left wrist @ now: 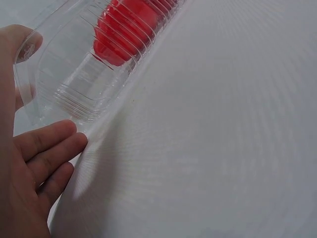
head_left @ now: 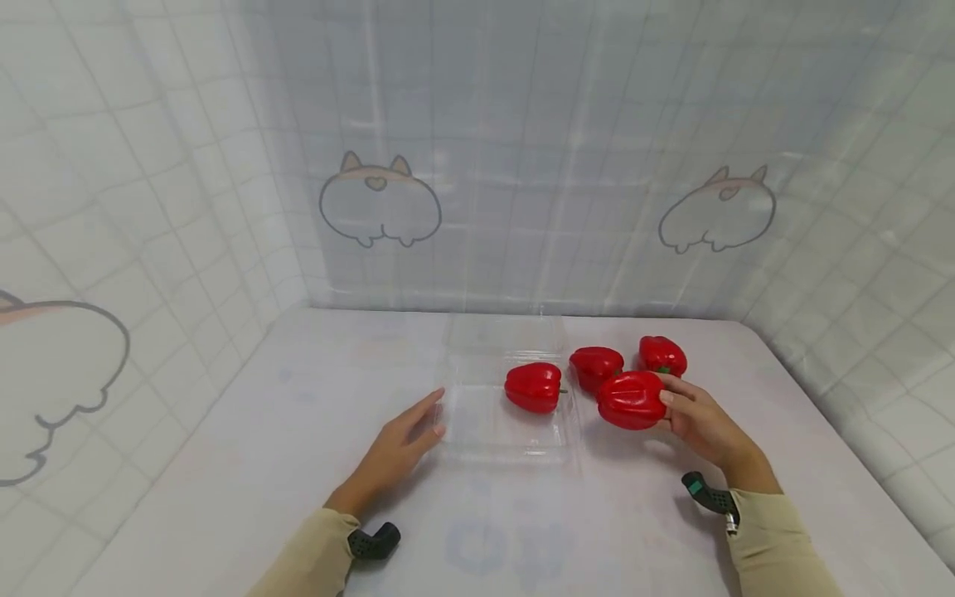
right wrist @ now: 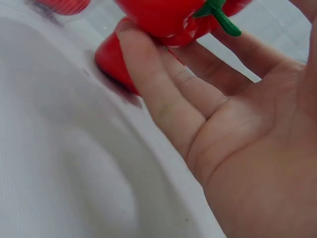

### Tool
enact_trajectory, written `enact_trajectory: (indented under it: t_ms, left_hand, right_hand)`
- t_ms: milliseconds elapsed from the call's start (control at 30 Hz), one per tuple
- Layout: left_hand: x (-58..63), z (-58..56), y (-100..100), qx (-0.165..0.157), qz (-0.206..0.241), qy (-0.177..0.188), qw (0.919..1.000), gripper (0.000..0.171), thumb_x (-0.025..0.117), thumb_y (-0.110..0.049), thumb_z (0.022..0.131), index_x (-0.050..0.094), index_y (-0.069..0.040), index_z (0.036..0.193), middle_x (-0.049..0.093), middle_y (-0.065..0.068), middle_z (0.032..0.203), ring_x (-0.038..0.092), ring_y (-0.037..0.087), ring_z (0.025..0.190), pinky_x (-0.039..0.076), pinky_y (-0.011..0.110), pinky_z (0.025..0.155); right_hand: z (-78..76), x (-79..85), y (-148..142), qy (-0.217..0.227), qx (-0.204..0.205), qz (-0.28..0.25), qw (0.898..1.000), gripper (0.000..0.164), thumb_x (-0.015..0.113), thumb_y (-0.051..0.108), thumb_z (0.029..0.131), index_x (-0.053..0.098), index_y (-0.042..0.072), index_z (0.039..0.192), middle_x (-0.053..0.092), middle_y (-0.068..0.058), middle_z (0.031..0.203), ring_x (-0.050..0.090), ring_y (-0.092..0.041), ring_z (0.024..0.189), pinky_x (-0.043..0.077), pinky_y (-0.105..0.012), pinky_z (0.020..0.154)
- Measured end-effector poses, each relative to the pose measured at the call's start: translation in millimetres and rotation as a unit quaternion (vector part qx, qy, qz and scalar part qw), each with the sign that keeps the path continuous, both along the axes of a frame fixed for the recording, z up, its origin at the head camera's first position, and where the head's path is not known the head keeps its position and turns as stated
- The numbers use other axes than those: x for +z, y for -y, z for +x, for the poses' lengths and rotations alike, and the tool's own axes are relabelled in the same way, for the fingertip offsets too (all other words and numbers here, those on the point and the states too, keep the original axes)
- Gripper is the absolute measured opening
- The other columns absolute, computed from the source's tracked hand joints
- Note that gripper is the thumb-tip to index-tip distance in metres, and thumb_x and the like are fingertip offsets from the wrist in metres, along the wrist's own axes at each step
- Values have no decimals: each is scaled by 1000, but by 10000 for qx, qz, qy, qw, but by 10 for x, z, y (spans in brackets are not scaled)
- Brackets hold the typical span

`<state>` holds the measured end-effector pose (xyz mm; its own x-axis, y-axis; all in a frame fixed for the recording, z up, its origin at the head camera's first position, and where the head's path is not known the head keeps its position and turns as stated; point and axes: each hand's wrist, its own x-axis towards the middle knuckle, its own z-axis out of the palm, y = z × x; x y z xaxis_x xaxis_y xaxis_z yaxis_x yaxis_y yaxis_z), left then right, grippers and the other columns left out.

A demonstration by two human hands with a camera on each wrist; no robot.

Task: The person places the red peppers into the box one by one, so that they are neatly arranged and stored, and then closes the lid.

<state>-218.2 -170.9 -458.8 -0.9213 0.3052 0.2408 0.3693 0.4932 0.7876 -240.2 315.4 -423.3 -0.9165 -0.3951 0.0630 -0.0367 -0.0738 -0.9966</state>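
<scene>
My right hand (head_left: 697, 419) holds a glossy red bell pepper (head_left: 631, 400) above the table, to the right of a clear plastic container (head_left: 477, 419). In the right wrist view the held pepper (right wrist: 168, 15) shows its green stem (right wrist: 218, 15), with fingers beneath and behind it. Another red bell pepper (head_left: 533, 387) lies on its side inside the container. My left hand (head_left: 399, 444) is at the container's left edge, fingers extended. Its fingertips meet the clear wall in the left wrist view, the lower fingers (left wrist: 54, 148) loosely bent beside it.
Two more red bell peppers, one nearer (head_left: 594, 367) and one farther right (head_left: 662, 355), rest on the white table (head_left: 298, 464) beyond the right hand. The container's clear lid (head_left: 507, 334) lies folded back towards the rear wall curtain (head_left: 522, 166).
</scene>
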Motion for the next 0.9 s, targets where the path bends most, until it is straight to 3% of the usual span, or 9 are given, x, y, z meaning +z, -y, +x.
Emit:
enact_trajectory:
  t_ms: [467, 667, 900]
  left_hand:
    - [-41, -3, 14, 33, -36, 110, 9999, 59, 60, -42, 100, 40, -31, 154, 49, 3, 150, 44, 20, 139, 29, 49, 116]
    - [-38, 9, -41, 2, 68, 73, 10000, 59, 61, -41, 100, 41, -29, 154, 54, 4, 146, 47, 20, 137, 31, 50, 115]
    - [-4, 30, -14, 141, -17, 70, 9999, 59, 61, -41, 100, 42, -29, 154, 56, 4, 144, 47, 19, 137, 31, 49, 115]
  right_hand:
    - [-60, 178, 217, 36, -27, -808, 9967, 46, 45, 6, 102, 41, 17, 147, 52, -2, 138, 58, -21, 120, 55, -47, 90]
    - [-124, 245, 291, -189, 260, -873, 9957, 54, 44, 3, 100, 37, 13, 152, 49, -4, 142, 55, -23, 124, 55, -48, 90]
    - [-248, 320, 477, -134, 297, -887, 9955, 59, 48, 2, 97, 32, 7, 154, 46, -6, 144, 52, -25, 126, 54, -48, 92]
